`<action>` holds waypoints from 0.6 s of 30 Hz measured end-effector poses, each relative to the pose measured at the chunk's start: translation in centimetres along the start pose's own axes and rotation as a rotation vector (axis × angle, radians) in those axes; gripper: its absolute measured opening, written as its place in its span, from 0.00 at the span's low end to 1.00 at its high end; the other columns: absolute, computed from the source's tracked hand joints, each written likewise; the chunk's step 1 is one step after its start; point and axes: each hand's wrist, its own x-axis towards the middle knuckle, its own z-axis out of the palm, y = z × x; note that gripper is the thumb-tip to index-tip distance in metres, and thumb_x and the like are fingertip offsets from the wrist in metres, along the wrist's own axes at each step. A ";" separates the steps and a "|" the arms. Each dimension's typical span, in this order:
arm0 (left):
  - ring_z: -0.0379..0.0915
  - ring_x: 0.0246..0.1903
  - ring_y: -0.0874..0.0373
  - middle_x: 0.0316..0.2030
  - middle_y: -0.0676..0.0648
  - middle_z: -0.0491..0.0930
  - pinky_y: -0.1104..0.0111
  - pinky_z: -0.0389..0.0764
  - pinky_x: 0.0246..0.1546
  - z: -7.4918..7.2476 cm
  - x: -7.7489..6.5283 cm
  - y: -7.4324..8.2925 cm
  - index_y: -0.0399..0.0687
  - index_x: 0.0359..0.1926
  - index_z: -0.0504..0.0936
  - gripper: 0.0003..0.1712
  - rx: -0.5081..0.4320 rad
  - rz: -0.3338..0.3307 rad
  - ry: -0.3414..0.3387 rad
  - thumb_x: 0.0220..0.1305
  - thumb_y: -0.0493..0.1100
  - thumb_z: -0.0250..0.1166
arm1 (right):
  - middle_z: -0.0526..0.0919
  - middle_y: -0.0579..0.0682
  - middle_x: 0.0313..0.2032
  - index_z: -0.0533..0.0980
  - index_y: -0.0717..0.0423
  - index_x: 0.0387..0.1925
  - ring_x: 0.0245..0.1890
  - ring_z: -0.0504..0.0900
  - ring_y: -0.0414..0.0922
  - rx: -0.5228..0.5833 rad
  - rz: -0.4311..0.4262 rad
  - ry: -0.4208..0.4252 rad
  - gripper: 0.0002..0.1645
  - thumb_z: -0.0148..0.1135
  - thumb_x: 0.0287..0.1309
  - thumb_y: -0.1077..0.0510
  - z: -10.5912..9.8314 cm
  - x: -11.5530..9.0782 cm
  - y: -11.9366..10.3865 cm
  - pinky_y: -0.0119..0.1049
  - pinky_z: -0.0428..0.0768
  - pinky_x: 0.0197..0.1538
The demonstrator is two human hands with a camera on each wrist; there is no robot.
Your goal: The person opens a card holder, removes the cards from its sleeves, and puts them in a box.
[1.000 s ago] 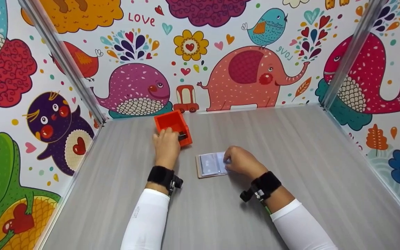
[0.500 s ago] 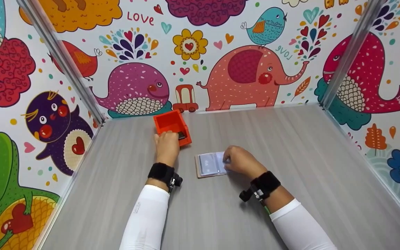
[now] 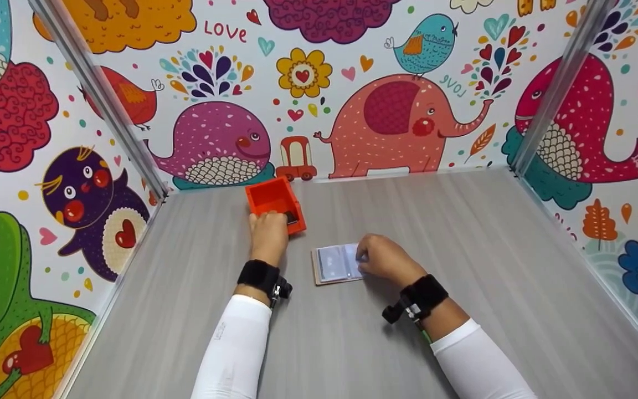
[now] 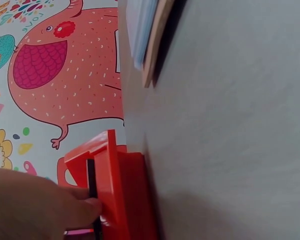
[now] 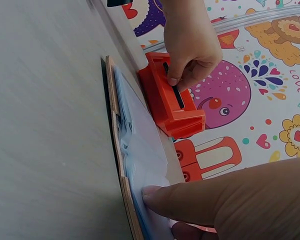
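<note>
My left hand (image 3: 269, 235) reaches into a red box (image 3: 269, 197) at the back left of the table. In the right wrist view its thumb and fingers pinch a thin black card (image 5: 176, 95), seen edge-on inside the box. An open card holder (image 3: 333, 263) with clear plastic sleeves and a brown cover lies between the hands. My right hand (image 3: 388, 257) is at its right-hand page, fingers curled. Close up, the right thumb (image 5: 157, 196) lies on the sleeve, with another finger just below it, pinching the page.
The grey wood-grain table (image 3: 319, 343) is enclosed by printed panels with cartoon animals. Metal posts (image 3: 557, 94) stand at the back corners. The red box sits close to the back panel. Black straps with small cameras (image 3: 261, 280) circle both wrists.
My left hand has drawn slightly back toward me within the red box, its fingers lower at the black card. The right hand and the card holder have stayed in place.
</note>
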 end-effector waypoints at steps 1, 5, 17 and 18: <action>0.87 0.46 0.39 0.43 0.37 0.92 0.48 0.69 0.57 0.0 0.0 0.0 0.40 0.45 0.96 0.14 0.003 0.003 -0.006 0.74 0.32 0.63 | 0.91 0.56 0.43 0.92 0.64 0.41 0.43 0.86 0.49 0.002 0.003 -0.001 0.09 0.83 0.58 0.68 0.0 0.0 0.0 0.53 0.89 0.56; 0.88 0.47 0.38 0.43 0.36 0.92 0.48 0.70 0.59 0.0 0.0 0.1 0.38 0.45 0.95 0.12 0.020 0.014 -0.038 0.72 0.31 0.65 | 0.91 0.55 0.43 0.92 0.63 0.42 0.43 0.86 0.48 0.001 -0.002 0.000 0.09 0.83 0.58 0.67 0.0 -0.1 -0.1 0.52 0.89 0.55; 0.83 0.55 0.38 0.50 0.37 0.89 0.49 0.70 0.62 -0.2 -0.6 0.9 0.38 0.47 0.94 0.12 0.008 0.065 -0.073 0.78 0.38 0.65 | 0.91 0.54 0.43 0.92 0.62 0.39 0.41 0.82 0.45 0.014 0.005 0.002 0.09 0.85 0.55 0.67 -0.1 0.0 0.1 0.49 0.87 0.53; 0.81 0.56 0.39 0.50 0.38 0.88 0.50 0.72 0.63 -0.3 -0.7 1.2 0.38 0.47 0.94 0.11 -0.001 0.086 -0.074 0.77 0.36 0.65 | 0.91 0.54 0.42 0.92 0.62 0.39 0.41 0.82 0.45 0.014 0.003 0.005 0.09 0.85 0.55 0.66 -0.1 0.0 0.2 0.49 0.87 0.53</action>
